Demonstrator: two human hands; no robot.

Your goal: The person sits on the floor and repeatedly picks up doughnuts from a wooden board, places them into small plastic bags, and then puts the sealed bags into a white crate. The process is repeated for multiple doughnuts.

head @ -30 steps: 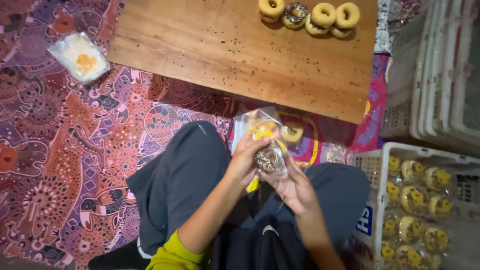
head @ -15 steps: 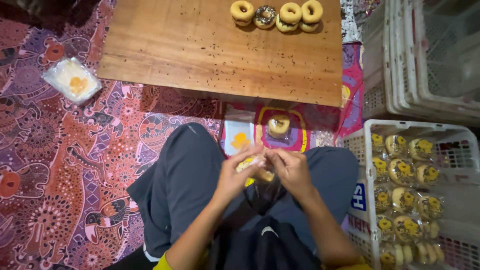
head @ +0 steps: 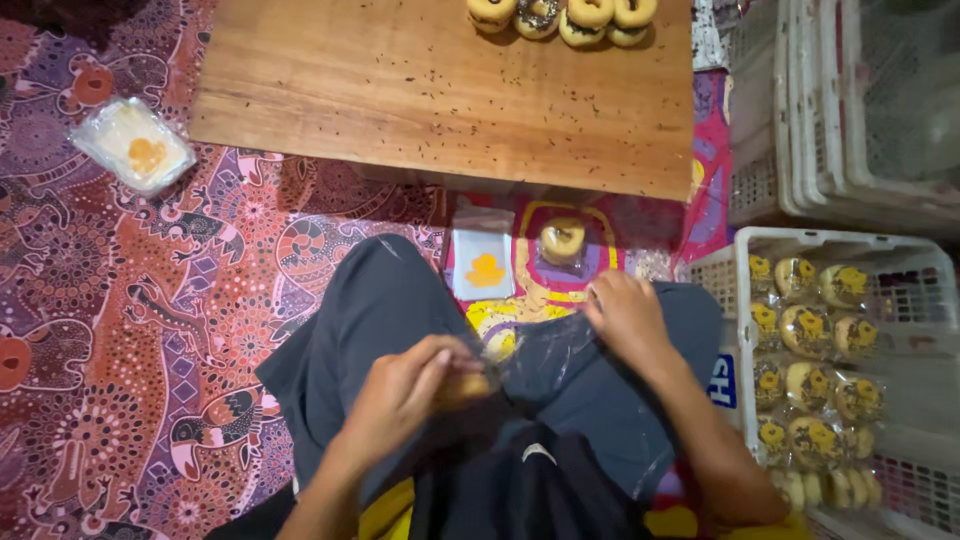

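My left hand [head: 405, 385] is pinched shut around a small doughnut [head: 468, 385], only a sliver of it showing past my fingertips, while my right hand [head: 625, 315] grips the far edge of a clear plastic bag [head: 545, 345] stretched across my lap between the 2 hands. The film looks thin and is pulled taut, so I judge it could tear or slip from my right fingers if I tug harder, and the doughnut, held only by fingertips, could drop onto my dark trousers or smear its topping inside the bag mouth. On the wooden board [head: 400, 90] in front of me, speckled with crumbs or sprinkles, I count 4 doughnuts [head: 565, 15] in a row at the far edge, partly cut off by the frame. On the patterned mat [head: 150, 300] lie 1 bagged doughnut [head: 562, 240] just beyond my knees, 1 flat empty bag with a yellow mark [head: 484, 265] beside it, and 1 more wrapped packet [head: 132, 145] well off to my left. The white crate [head: 860, 250] at my right holds roughly 15 wrapped doughnuts; some overlap, so I cannot count exactly. Empty crates [head: 850, 100] are stacked behind it.
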